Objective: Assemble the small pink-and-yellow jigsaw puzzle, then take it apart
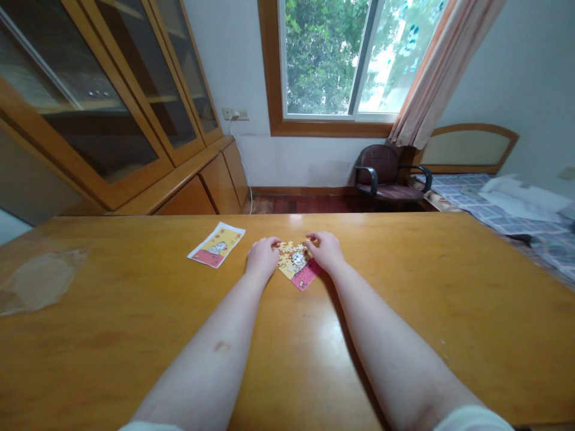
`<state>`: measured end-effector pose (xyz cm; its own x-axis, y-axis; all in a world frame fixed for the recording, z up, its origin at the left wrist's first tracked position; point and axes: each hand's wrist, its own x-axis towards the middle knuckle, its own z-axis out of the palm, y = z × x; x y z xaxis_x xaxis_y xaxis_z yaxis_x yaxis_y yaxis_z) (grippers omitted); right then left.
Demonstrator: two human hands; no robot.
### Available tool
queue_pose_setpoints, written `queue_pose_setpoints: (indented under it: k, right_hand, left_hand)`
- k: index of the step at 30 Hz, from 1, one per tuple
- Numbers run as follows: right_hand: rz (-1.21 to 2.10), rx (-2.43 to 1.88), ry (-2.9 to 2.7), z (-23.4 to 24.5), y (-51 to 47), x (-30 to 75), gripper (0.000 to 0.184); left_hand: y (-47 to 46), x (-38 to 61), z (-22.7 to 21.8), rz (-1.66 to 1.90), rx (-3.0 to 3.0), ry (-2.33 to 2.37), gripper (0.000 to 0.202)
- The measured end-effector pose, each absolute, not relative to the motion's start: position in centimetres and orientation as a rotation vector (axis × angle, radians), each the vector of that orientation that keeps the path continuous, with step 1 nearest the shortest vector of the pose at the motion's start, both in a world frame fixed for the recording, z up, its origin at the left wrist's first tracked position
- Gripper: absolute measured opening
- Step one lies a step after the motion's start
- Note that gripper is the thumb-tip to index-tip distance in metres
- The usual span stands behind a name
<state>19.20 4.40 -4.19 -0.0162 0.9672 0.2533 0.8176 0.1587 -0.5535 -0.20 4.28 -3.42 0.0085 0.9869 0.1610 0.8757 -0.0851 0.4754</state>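
A partly joined jigsaw puzzle [298, 269], yellow and pink with a white cartoon figure, lies on the table with one corner toward me. Small yellow pieces with knobbed edges [291, 246] sit along its far side. My left hand [263, 257] rests at the puzzle's left edge, fingers curled together and tips by the pieces; what they grip, if anything, is hidden. At the right edge, my right hand [327, 250] has thumb and forefinger pinched around what looks like a small puzzle piece [308, 240]. Left of the puzzle lies a printed picture sheet [217, 245] with a similar design.
The wooden table [157, 323] spans the foreground. A clear plastic bag [38, 280] lies at its left end. Beyond stand a glass-door cabinet [188, 161], a dark armchair [381, 170] beneath the window, and a bed [498, 197] at right.
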Motion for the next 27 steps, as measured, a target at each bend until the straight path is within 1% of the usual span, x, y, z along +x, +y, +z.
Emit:
queue_pose_setpoints:
  k: [3, 6, 11, 14, 17, 22, 25, 27]
  right_hand:
    - [0.374, -1.531, -2.126, -4.2, 4.0, 18.7, 0.027]
    - [0.399, -1.526, -2.217, -4.3, 3.8, 18.5, 0.033]
    - [0.427, -1.535, -2.156, -4.2, 4.1, 18.5, 0.021]
    - [0.449, -1.498, -2.112, -4.2, 4.2, 18.5, 0.011]
    - [0.499, -1.454, -2.028, -4.4, 4.4, 18.7, 0.007]
    - [0.569, -1.46, -1.884, -4.9, 4.8, 18.8, 0.006]
    - [0.543, -1.439, -1.854, -4.9, 4.8, 18.8, 0.013]
    - [0.522, -1.419, -1.861, -4.8, 4.8, 18.8, 0.013]
  left_hand:
    - [3.9, 0.0, -2.9, 0.577, 2.052, 1.984, 0.027]
    - [3.6, 0.3, -2.8, 0.515, 2.145, 1.894, 0.026]
    - [4.1, 0.6, -3.7, 0.554, 2.257, 1.597, 0.032]
    - [4.5, 0.5, -4.1, 0.636, 2.202, 1.571, 0.034]
    - [4.3, 0.4, -4.0, 0.705, 2.176, 1.576, 0.039]
    - [3.6, 0.5, -3.5, 0.524, 2.393, 1.498, 0.046]
    - [3.5, 0.6, -3.5, 0.524, 2.425, 1.471, 0.044]
    - [3.6, 0.6, -3.6, 0.538, 2.413, 1.444, 0.04]
